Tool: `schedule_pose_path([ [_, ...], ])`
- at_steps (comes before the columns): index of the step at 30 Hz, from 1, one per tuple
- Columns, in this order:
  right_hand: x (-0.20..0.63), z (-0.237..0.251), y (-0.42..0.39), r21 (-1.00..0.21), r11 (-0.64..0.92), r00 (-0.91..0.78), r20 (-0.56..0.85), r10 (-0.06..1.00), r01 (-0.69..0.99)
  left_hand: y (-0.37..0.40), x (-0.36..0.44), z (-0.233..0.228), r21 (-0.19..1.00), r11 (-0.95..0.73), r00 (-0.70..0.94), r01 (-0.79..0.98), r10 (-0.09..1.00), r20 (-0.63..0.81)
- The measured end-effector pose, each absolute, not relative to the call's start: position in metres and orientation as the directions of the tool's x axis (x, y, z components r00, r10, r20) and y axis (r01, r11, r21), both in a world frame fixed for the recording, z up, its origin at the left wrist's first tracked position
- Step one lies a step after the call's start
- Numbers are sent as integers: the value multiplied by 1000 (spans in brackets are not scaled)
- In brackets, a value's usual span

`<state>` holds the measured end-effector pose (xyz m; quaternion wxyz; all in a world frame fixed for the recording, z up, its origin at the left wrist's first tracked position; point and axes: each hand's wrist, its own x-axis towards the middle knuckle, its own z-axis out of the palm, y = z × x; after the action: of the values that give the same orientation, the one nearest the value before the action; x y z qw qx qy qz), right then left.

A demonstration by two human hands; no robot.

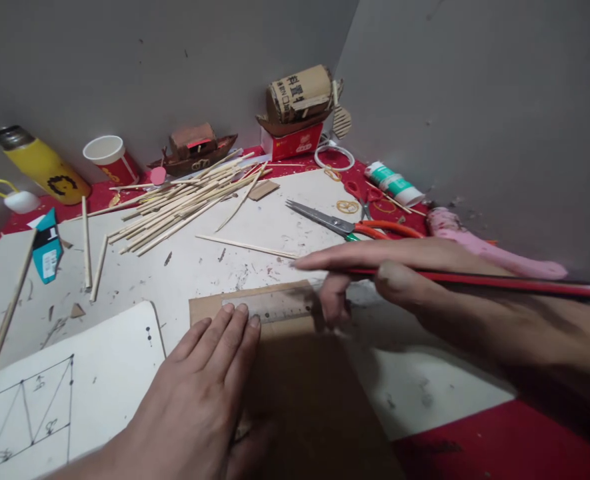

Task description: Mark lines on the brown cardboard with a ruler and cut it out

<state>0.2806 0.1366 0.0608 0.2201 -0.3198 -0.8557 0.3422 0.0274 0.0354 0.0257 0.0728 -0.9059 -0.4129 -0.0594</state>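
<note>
Brown card [299, 400] at six o'clock: ruler [279, 307] laid, no line discernible. Left hand [189, 393]: fingers flat on ruler; right hand [415, 297]: fingers clamped on pencil [525, 285].

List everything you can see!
Bottle: one, yellow, back left
Cup: one, red-white, left
Looped thing: one, white-yellow, left
Model boats: two, brown, back
Box: one, red, under one boat
Ring: one, white, beside box
Sticks: many, tan, left and centre
Rubber bands: several, yellow, right
Scissors: one, red-handled, right
Pointed tool: one, orange-handled, right
Tube: one, white-green, right
Lumpy thing: one, pink, right
Flat thing: one, teal, left
Drawing: one, black, left
Table: one, red, underneath
Sheet: one, pale, on table
Cardboard: one, brown, centre
Ruler: one, transparent, on cardboard
Pencil: one, red, right
Left hand: one, on ruler
Right hand: one, holding pencil
</note>
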Motion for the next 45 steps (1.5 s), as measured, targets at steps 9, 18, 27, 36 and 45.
schedule_pose_path([
  [9,198,42,160,-973,-55,-688,-199,698,225,33,28,22,106,-594,576,797,801,163],
  [18,185,37,165,-970,-101,-671,-226,706,221,31,25,18,177,-590,556,788,805,210],
  [27,178,43,171,-951,-34,-712,-253,655,307,32,26,16,159,-599,560,785,795,234],
  [36,179,58,178,-883,176,-754,-252,606,436,32,28,21,118,-592,569,797,802,182],
  [45,186,65,179,-765,401,-764,-180,619,505,35,29,20,64,-607,585,792,786,200],
])
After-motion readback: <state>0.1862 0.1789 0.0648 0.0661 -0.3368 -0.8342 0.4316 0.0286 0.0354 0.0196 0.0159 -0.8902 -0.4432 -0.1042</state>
